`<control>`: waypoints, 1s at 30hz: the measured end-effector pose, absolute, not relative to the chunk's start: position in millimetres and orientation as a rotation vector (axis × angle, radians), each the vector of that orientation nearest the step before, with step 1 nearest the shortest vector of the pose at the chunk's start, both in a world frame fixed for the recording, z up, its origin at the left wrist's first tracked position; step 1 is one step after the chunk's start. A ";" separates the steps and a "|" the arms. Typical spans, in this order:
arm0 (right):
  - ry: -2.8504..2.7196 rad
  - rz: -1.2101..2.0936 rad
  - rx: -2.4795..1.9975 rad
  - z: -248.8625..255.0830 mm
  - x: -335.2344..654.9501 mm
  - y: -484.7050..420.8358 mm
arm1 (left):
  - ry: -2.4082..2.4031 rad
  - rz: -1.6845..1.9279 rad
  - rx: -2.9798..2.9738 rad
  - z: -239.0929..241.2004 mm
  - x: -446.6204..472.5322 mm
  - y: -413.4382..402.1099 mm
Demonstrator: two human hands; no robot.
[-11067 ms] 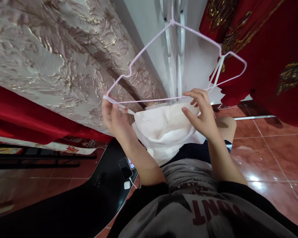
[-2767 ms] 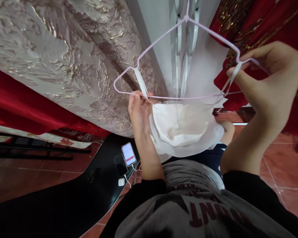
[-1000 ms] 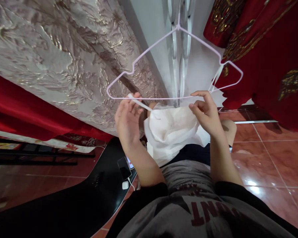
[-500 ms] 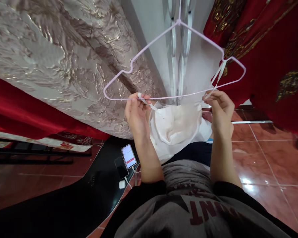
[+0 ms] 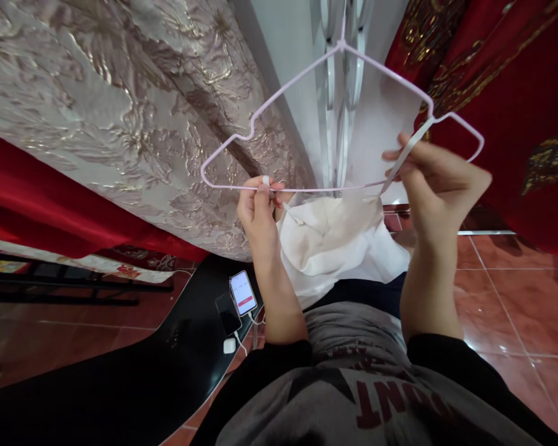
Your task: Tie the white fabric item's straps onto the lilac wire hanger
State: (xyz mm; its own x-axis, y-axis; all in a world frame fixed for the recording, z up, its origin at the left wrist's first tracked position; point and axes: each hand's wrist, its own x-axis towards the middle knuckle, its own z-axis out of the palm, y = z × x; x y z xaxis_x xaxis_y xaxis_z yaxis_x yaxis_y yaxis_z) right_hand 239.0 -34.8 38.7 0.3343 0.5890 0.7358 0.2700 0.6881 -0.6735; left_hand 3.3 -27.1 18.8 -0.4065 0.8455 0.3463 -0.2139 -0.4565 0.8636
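A lilac hanger hangs in front of me. The fingers of my left hand are closed in a pinch around a white strap at the hanger's lower bar, near its left end. My right hand is beside the hanger's right end, somewhat blurred, its fingers stretched and apart. Across those fingers runs a second white strap, looped over the hanger's right notch and leading down to the garment. The white garment hangs by the straps below the bar, loosely bunched, in front of my legs.
Left of the hanger falls a pale embroidered cloth, and on the right a red sequined one. White metal bars stand behind. A black bench at lower left carries two phones, the lit phone among them, and a white charger case.
My right hand has moved up and right along the strap, its fingers spreading. The right strap now runs straight. The hanger has shifted slightly right; my left hand keeps its pinch.
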 end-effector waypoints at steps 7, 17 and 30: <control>-1.083 -0.136 -0.409 40.4 295.0 20.7 | 0.884 1.924 1.033 23.1 5.6 -30.4; -1.229 0.165 -0.794 23.8 227.1 -39.4 | 0.852 1.848 0.981 24.8 11.5 -35.6; -1.360 0.312 -0.935 8.1 232.7 -37.1 | 0.936 2.301 0.812 10.8 -57.6 -32.0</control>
State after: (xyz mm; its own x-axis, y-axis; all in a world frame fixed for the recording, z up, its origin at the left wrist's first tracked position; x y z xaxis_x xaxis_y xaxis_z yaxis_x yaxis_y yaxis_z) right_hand 232.7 -37.1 8.1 0.2346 0.6846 0.6901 0.3151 0.6180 -0.7203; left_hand -57.6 -32.0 10.8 -0.6840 0.6507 0.3297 -0.2356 -0.6248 0.7443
